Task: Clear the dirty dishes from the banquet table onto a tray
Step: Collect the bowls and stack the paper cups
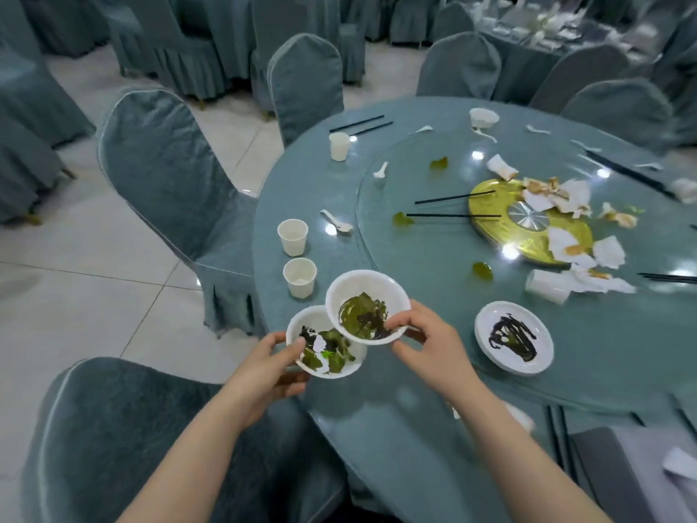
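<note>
My left hand grips the rim of a white bowl smeared with green and dark scraps, held over the table's near-left edge. My right hand pinches the rim of a second dirty white bowl, tilted and overlapping the first bowl's upper edge. A dirty white plate with dark streaks lies on the teal round table to the right of my hands. Two white paper cups stand near the left edge, a third cup farther back.
A glass turntable carries black chopsticks, a gold centre disc, crumpled napkins and green scraps. White spoons and a tipped cup lie around. Covered chairs ring the table; a grey tray corner shows at lower right.
</note>
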